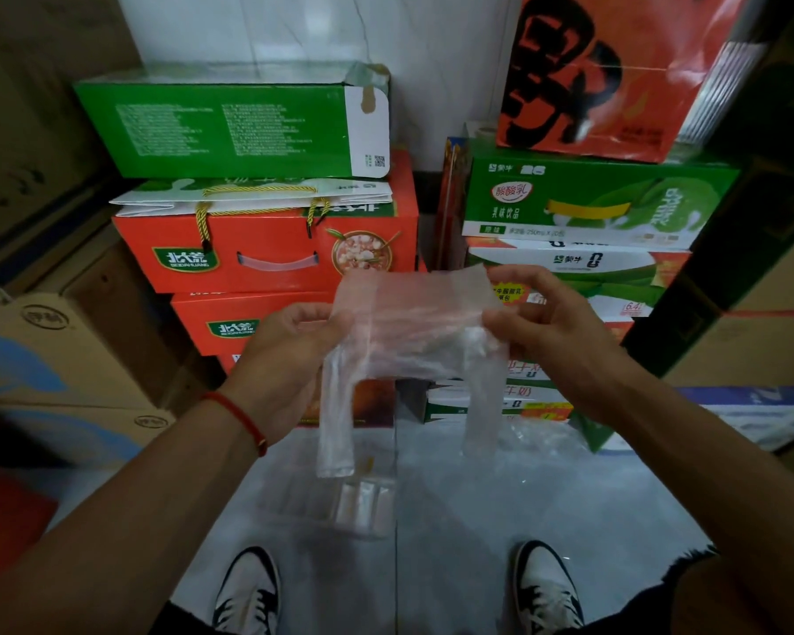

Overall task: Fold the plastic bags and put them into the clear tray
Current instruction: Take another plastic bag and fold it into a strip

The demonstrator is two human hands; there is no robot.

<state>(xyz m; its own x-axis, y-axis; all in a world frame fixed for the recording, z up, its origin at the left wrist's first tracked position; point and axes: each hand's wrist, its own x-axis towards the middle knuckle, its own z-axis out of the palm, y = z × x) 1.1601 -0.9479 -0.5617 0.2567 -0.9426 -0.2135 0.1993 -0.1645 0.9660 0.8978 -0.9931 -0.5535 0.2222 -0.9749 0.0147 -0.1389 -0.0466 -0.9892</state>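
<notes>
The plastic bag (413,323) is held in the air at chest level, stretched between both hands, well above the floor (546,488). The left hand (289,346) pinches its left edge; the right hand (537,313) pinches the right edge between thumb and curled fingers. Judgement: the spread hold keeps the film taut so a fold can be laid straight. The two handle loops hang down freely, the left loop (335,419) reaching lowest. The clear tray (331,501) lies on the floor directly below, between the bag and the shoes (248,588), apparently placed for a short drop. It seems to contain folded bags already, though blur prevents confirmation. Stacked cartons (267,249) stand behind.
</notes>
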